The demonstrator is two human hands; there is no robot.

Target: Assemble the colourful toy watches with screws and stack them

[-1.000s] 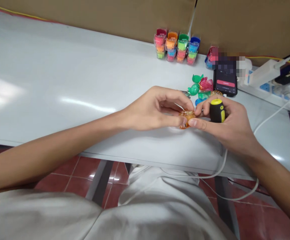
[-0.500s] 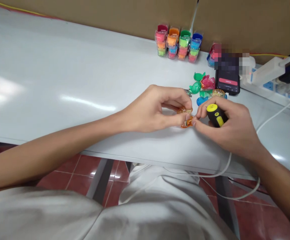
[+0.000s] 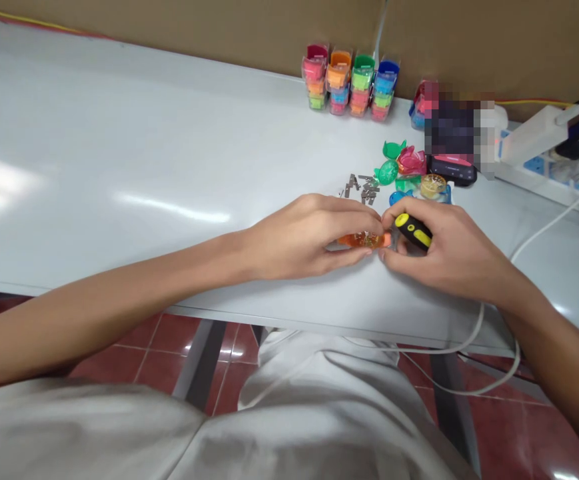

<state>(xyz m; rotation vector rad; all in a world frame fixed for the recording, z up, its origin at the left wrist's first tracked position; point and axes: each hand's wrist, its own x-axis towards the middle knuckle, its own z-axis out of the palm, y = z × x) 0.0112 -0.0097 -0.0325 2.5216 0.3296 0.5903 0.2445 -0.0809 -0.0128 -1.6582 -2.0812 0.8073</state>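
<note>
At the table's front edge, my left hand (image 3: 314, 233) is closed around a small translucent orange plastic piece (image 3: 364, 240), round with a printed top. Thumb and fingers grip its two sides and partly cover it. Held in the palm of my right hand (image 3: 449, 243) is a black-and-yellow screwdriver (image 3: 413, 231), its shaft hidden. The thumb and index fingertip of that hand meet the right end of the orange piece. Just beyond my left fingers lie several small flat metal blades (image 3: 366, 190). Green plastic pieces (image 3: 388, 172), a pink piece (image 3: 412, 161) and a blue piece (image 3: 400, 197) lie past my right hand.
Stacks of coloured plastic items (image 3: 339, 80) stand along the back wall. At the right are a phone (image 3: 453, 170), partly blurred out, and a white power strip (image 3: 534, 150). A white cable (image 3: 544, 230) runs down past my right wrist over the table edge.
The two orange parts in my left hand now appear as one piece, turned printed side up. My left hand has lowered, uncovering the metal blades. The screwdriver handle has tipped lower in my right hand.
</note>
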